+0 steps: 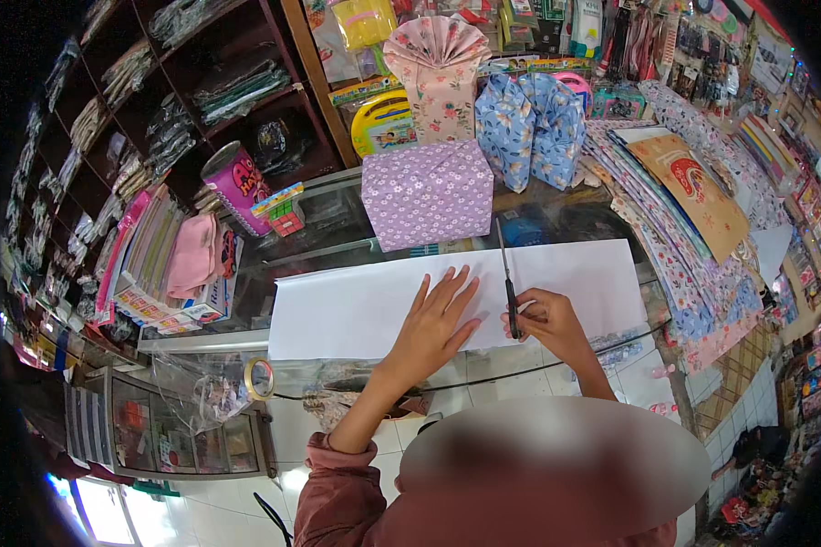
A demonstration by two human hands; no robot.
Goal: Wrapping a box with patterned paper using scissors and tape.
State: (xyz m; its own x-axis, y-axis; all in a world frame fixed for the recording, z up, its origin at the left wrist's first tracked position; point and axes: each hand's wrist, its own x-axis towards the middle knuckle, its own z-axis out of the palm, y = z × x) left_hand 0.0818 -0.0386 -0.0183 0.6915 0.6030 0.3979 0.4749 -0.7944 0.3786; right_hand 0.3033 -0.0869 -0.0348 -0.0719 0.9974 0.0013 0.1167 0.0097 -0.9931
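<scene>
A long sheet of white paper [369, 308] lies across a glass counter. My left hand [445, 308] rests on it with the fingers spread, holding nothing. To its right, my right hand [544, 318] grips the handles of black-handled scissors [510, 280]. Their narrow blades point away from me, over the paper and past its far edge. Behind the sheet stands a box wrapped in purple flowered paper [427, 195]. Whether the scissor blades are apart is hard to tell.
Folded patterned papers and a brown paper bag [691, 184] are stacked at the right. Behind are blue flowered packages [533, 130] and a pink wrapped one [445, 102]. A puzzle cube [287, 217] stands at the left; a tape roll [258, 379] is at the counter's near edge.
</scene>
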